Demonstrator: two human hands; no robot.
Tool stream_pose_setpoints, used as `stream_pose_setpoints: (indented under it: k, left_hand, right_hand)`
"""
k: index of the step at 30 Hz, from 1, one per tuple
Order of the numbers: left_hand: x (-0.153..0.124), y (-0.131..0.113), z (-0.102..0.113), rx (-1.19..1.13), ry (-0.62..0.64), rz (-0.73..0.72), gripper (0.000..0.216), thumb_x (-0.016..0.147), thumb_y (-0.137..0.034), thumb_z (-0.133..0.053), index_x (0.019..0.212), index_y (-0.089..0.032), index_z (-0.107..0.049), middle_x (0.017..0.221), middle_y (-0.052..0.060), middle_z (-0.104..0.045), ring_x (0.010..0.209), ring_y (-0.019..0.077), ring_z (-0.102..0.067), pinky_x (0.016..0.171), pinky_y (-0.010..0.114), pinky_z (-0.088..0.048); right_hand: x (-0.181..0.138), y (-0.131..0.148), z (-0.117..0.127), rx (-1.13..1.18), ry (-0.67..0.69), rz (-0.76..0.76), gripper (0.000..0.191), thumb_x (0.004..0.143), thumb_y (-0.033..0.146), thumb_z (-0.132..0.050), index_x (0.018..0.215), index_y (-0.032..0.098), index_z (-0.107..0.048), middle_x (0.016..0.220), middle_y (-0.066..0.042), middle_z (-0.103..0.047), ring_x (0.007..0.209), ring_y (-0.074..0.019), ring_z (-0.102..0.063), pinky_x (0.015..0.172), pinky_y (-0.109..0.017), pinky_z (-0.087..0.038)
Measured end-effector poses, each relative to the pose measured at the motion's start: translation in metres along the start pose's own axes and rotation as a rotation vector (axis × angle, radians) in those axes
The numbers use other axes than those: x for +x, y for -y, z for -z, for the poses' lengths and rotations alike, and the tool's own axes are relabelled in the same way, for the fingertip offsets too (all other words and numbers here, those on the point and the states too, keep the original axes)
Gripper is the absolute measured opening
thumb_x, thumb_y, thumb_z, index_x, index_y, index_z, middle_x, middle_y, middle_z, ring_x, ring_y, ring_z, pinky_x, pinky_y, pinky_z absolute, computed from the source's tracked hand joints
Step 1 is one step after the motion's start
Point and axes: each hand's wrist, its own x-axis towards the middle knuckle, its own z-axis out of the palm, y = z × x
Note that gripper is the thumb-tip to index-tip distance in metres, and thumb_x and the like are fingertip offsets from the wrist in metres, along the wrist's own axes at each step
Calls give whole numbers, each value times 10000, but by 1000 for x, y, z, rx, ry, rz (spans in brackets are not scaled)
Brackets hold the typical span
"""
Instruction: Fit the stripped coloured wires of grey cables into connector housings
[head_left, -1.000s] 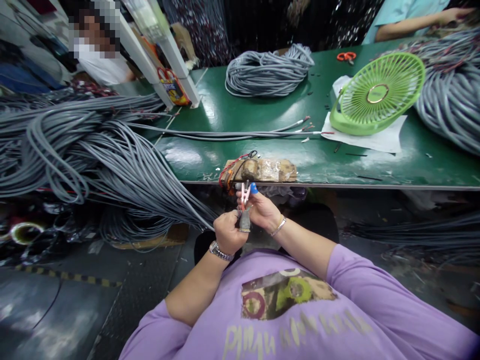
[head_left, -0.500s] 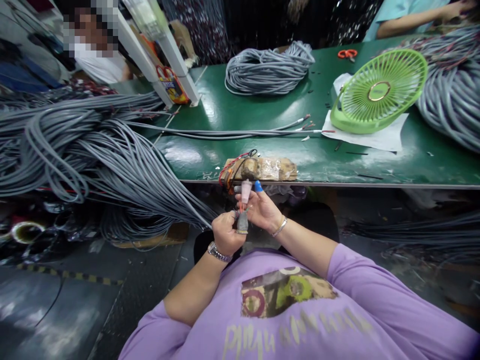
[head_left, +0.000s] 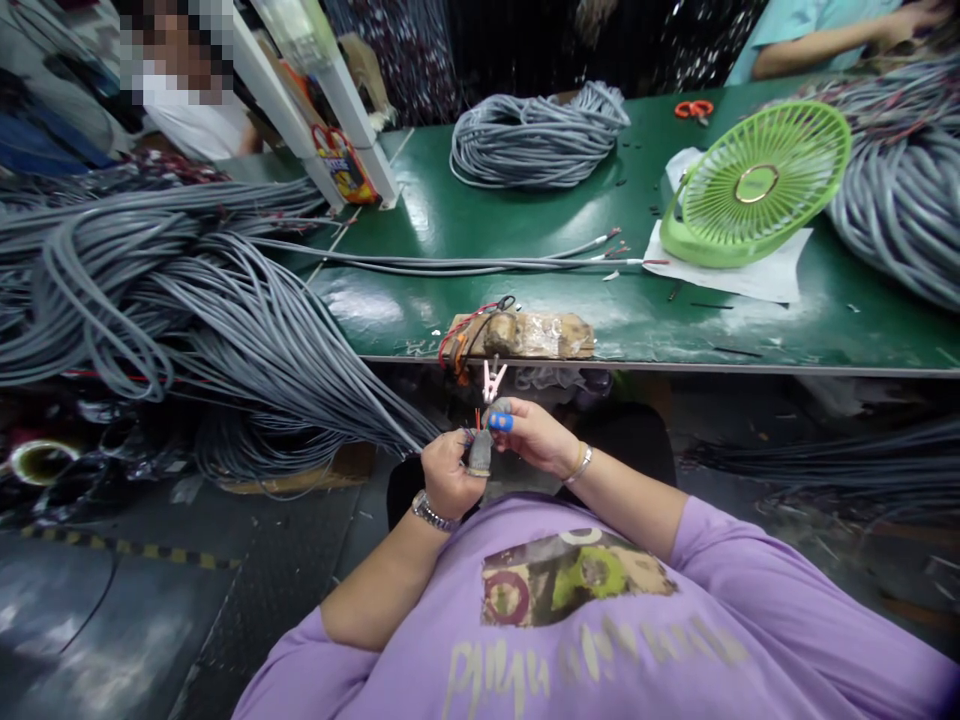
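Observation:
My left hand is closed around the end of a grey cable, held below the table edge. Short red and coloured wire tips stick up from that end. My right hand, with blue tape on a fingertip, pinches at the wire tips from the right. Just above my hands a pink clip hangs on red wires from a wooden block fixed at the front edge of the green table.
A big bundle of grey cables drapes off the left and runs toward my hands. A cable coil, a green fan, orange scissors and more cables lie on the table. Other people sit beyond.
Both hands have come down and away from the pink clip, which now hangs free. My right hand left the clip and closed onto the wire tips.

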Motion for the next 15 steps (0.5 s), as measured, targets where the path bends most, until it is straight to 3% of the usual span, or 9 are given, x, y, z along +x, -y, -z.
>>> stream_pose_setpoints:
  k: [4,7,11,15]
  left_hand:
    - [1,2,-2,-10,33,-82,226,829,-293,-562,650,-174,-632,546,29,-634,496,141,-584,532,255,-451]
    - [1,3,0,-99,145,-30,207,823,-308,-604,677,-172,-658,588,33,-661,525,136,-599,553,248,-459]
    - [1,-2,3,-365,249,221,285,858,-338,-585,632,-173,-643,539,14,-641,469,109,-575,494,217,-440]
    - [1,-9,-3,-666,192,585,347,861,-404,-588,619,-159,-632,504,10,-628,419,98,-553,432,200,-424]
  right_hand:
    - [1,4,-4,-98,-33,15,346,589,382,-841,693,135,-621,605,29,-571,506,-57,-436,517,-206,-355]
    - [0,8,-1,-166,-29,-9,355,577,390,-840,682,127,-625,584,29,-560,500,-58,-424,512,-212,-339]
    - [-1,12,6,-206,-5,-25,362,567,387,-844,690,121,-631,575,28,-558,490,-59,-428,497,-213,-323]
    - [-1,13,10,-176,19,-21,377,571,402,-845,682,125,-614,553,36,-536,487,-60,-427,497,-214,-315]
